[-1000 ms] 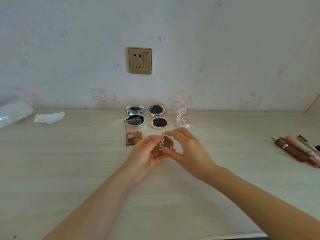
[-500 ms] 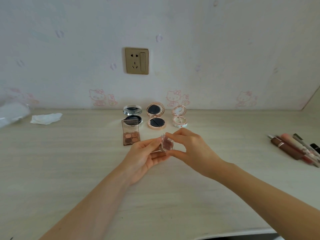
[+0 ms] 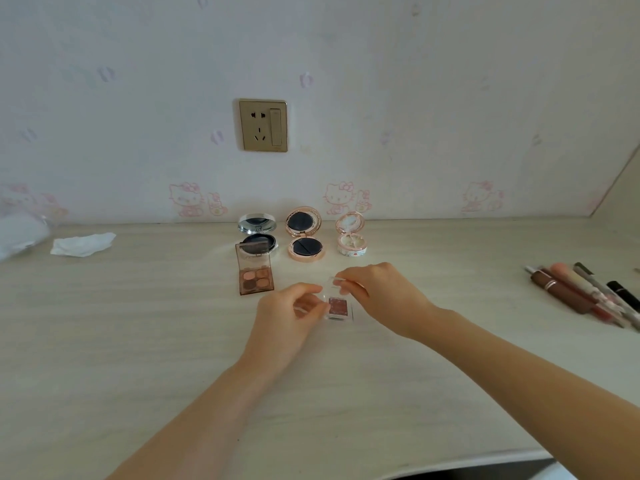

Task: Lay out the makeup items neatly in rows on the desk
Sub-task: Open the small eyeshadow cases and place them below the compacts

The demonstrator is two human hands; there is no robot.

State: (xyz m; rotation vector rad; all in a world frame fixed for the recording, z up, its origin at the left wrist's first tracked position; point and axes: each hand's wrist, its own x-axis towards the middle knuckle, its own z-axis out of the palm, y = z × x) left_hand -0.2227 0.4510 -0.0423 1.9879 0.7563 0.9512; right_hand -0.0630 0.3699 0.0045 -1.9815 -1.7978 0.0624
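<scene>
Both hands are gripping the small clear eyeshadow case [image 3: 338,304] between them: left hand [image 3: 289,315] pinching its base, right hand [image 3: 382,292] lifting its lid. Light, rigid, slippery, likely brittle; edges are offering the best hold.

A gold wall socket [image 3: 263,125] sits at upper centre on pale wallpaper [image 3: 433,98] printed with pink cartoon cats. At the left edge, a crumpled white tissue [image 3: 82,244] lies beside a blurred clear bag [image 3: 19,233].
</scene>
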